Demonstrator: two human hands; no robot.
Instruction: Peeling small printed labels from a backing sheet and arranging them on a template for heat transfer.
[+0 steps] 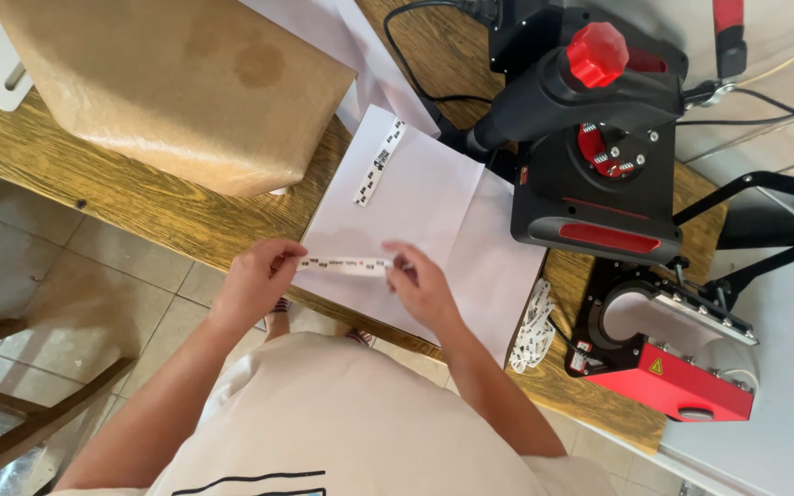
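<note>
Left hand [257,276] and right hand [418,278] pinch opposite ends of a printed strip [346,265], best kept taut and level above the white sheet [443,211] on the counter [140,197].

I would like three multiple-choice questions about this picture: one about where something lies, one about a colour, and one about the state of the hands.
1. Where does the second printed strip lie?
A. on the white sheet
B. on the floor
C. on the brown pad

2. What colour is the knob on top of the press machine?
A. blue
B. red
C. yellow

3. How is the printed strip near the table edge held?
A. by the left hand alone
B. by no hand
C. by both hands, one at each end

Answers:
1 A: it rests on the white sheet, near its far corner.
2 B: the knob is plainly red.
3 C: the left hand and the right hand each pinch one end.
</note>
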